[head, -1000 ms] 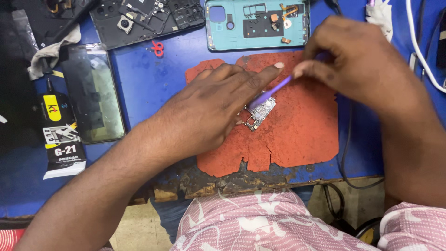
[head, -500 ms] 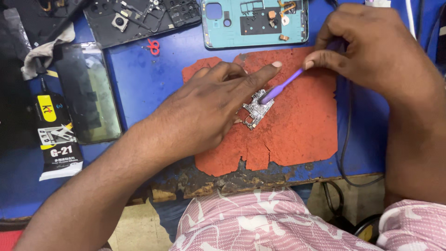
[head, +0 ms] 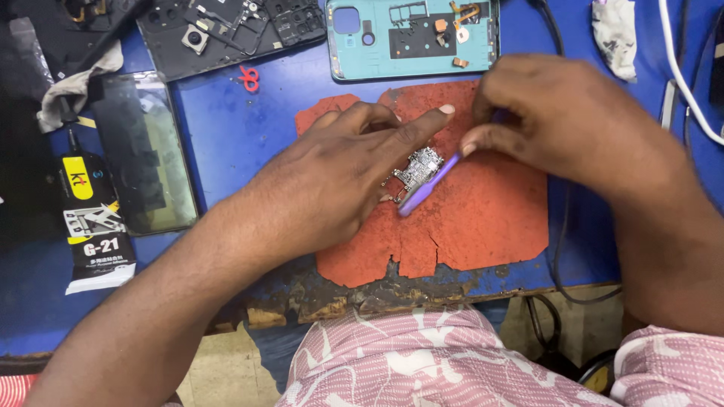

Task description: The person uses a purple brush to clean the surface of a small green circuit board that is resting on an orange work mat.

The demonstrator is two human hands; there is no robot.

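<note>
Open red mat (head: 490,218) right of and below the circuit board (head: 419,167). Blocked above by the teal phone frame (head: 413,38); crowded leftward by glass panel (head: 143,154) and glue packet (head: 92,226).

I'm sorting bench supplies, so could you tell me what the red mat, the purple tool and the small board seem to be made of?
Red mat: probably silicone or rubber, matte, with torn, notched edges. Purple tool, held in the right hand: likely plastic, smooth, uniformly coloured. Board, steadied by the left hand: circuit laminate with shiny metal shields, judging by the silvery glints.
</note>
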